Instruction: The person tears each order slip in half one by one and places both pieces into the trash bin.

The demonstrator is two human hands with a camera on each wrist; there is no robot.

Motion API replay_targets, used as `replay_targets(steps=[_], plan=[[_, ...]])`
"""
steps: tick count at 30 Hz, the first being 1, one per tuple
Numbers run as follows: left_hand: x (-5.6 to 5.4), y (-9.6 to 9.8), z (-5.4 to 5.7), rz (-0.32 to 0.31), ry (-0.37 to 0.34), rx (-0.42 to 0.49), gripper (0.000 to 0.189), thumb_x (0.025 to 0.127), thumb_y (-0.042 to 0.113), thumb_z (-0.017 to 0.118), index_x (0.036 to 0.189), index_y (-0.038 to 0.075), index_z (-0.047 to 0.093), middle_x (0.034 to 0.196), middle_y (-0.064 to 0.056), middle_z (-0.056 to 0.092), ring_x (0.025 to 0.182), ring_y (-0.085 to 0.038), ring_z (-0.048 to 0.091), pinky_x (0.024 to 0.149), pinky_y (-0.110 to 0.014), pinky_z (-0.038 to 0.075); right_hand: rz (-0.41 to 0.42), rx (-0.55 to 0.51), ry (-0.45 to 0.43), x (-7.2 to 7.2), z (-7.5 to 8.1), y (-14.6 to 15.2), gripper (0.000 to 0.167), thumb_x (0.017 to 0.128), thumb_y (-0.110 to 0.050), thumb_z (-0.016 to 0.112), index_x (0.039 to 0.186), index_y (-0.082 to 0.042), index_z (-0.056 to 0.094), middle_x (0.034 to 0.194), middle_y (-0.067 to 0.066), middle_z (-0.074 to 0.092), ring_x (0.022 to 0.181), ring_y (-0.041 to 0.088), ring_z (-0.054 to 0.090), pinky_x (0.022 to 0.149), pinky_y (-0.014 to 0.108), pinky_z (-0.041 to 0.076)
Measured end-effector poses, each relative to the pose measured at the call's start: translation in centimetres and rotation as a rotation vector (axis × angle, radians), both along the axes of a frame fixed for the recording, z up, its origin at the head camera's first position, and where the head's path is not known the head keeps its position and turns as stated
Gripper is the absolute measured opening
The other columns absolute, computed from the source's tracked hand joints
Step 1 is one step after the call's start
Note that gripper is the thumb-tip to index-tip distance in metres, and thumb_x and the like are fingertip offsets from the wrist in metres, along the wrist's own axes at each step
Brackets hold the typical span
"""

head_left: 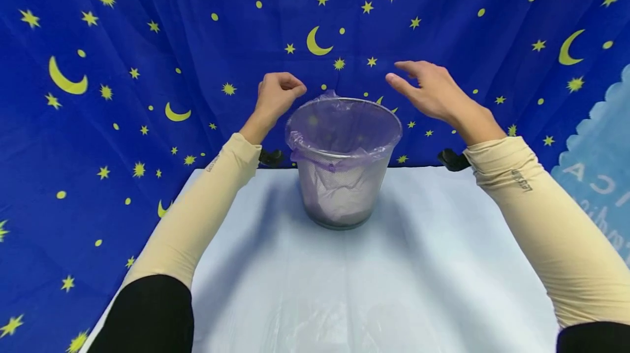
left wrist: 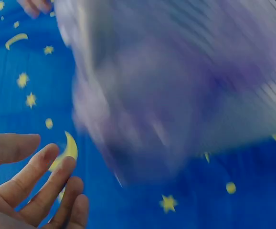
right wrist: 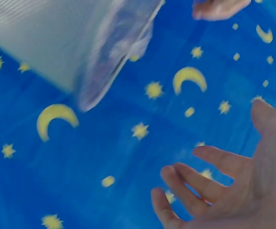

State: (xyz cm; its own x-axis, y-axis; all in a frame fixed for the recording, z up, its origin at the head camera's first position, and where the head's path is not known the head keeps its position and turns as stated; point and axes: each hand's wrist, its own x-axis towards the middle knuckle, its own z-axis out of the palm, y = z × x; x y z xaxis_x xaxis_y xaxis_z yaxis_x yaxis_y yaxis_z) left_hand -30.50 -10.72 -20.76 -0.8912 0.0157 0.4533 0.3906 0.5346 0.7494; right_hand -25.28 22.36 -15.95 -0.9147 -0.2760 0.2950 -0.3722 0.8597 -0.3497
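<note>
A mesh wastebasket point(head_left: 339, 194) stands upright on the table, lined with a thin purple plastic bag point(head_left: 344, 123) folded over its rim. Just above the rim's left side, my left hand point(head_left: 276, 96) is held apart from the bag, its fingers loosely bent and holding nothing. My right hand point(head_left: 433, 90) hovers up and to the right of the rim, fingers spread. In the left wrist view the bag point(left wrist: 143, 105) is blurred beside the relaxed left fingers point(left wrist: 47, 191). The right wrist view has the basket point(right wrist: 47, 47) at upper left, away from the right fingers point(right wrist: 200, 186).
The table point(head_left: 339, 287) has a pale, shiny cover. Behind it hangs a blue curtain point(head_left: 236, 57) with yellow moons and stars. A light blue panel with white lettering point(head_left: 600, 178) is at the far right. Black wrist-camera mounts point(head_left: 453, 160) show beneath the wrists.
</note>
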Motion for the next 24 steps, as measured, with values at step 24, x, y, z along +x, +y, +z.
replay_targets(steps=[24], plan=[[-0.3, -7.2, -3.8, 0.076, -0.050, -0.068, 0.021, 0.102, 0.021, 0.071, 0.114, 0.005, 0.079, 0.124, -0.013, 0.076, 0.130, -0.027, 0.061, 0.115, -0.048, 0.044, -0.093, 0.032, 0.026, -1.0, -8.2, 7.9, 0.083, 0.110, -0.061, 0.033, 0.164, 0.003, 0.027, 0.166, 0.037, 0.025, 0.154, 0.058, 0.019, 0.123, 0.072, 0.014]])
